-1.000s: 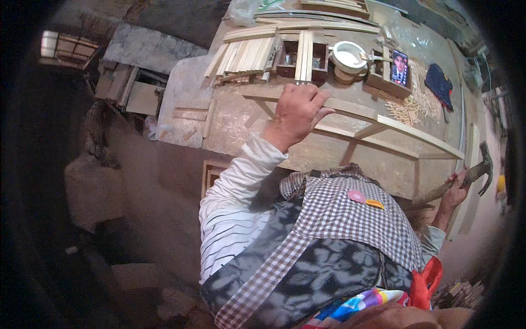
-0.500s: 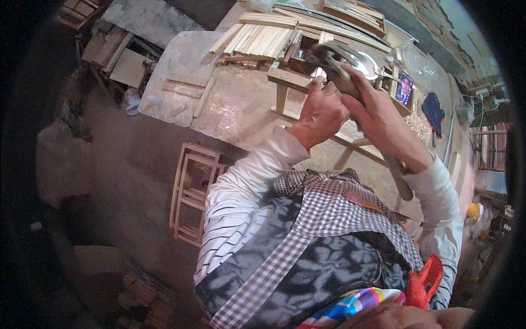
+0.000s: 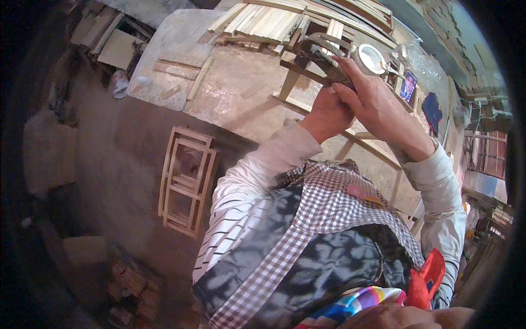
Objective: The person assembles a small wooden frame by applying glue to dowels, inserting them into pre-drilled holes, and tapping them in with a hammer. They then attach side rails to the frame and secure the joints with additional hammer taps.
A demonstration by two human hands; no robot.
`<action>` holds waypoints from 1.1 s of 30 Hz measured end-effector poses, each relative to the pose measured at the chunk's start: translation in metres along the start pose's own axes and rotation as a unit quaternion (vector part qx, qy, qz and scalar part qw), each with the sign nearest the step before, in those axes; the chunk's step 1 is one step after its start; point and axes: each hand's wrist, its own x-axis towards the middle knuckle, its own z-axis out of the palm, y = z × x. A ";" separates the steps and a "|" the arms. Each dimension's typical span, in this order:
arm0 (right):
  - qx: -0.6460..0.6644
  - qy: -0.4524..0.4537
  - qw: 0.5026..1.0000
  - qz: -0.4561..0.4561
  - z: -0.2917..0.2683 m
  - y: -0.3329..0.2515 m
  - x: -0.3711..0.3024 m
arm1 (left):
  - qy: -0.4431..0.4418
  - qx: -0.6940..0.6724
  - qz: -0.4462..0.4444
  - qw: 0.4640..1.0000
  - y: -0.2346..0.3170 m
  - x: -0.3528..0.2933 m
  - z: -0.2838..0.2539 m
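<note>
My left hand (image 3: pixel 330 114) and my right hand (image 3: pixel 378 103) are close together, the right thumb against the left hand. Both are closed around a dark, worn tool (image 3: pixel 324 61) with a curved, loop-like end, which points away from me. My fingers and palms hide most of it, so its exact kind does not show. Behind and below the tool stands a pale wooden frame (image 3: pixel 298 70) with legs and rails, on the workbench. A round white container (image 3: pixel 371 58) sits just beyond my right hand.
Several pale wood strips (image 3: pixel 260 22) are stacked at the bench's back left. Loose boards (image 3: pixel 178 68) lie on its left part. A phone (image 3: pixel 408 85) and a dark blue cloth-like item (image 3: pixel 432 112) are at right. Slender wooden frames (image 3: pixel 186 181) stand below the bench's left edge.
The tool's far end, blurred before, has swung slightly left and looks steadier. Both hands have moved slightly down and right, and the white container is now more exposed. The whole view has shifted a little.
</note>
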 end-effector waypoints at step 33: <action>0.156 0.297 0.924 0.185 -0.043 0.175 -0.263 | -0.273 0.222 0.129 0.927 0.056 0.081 0.059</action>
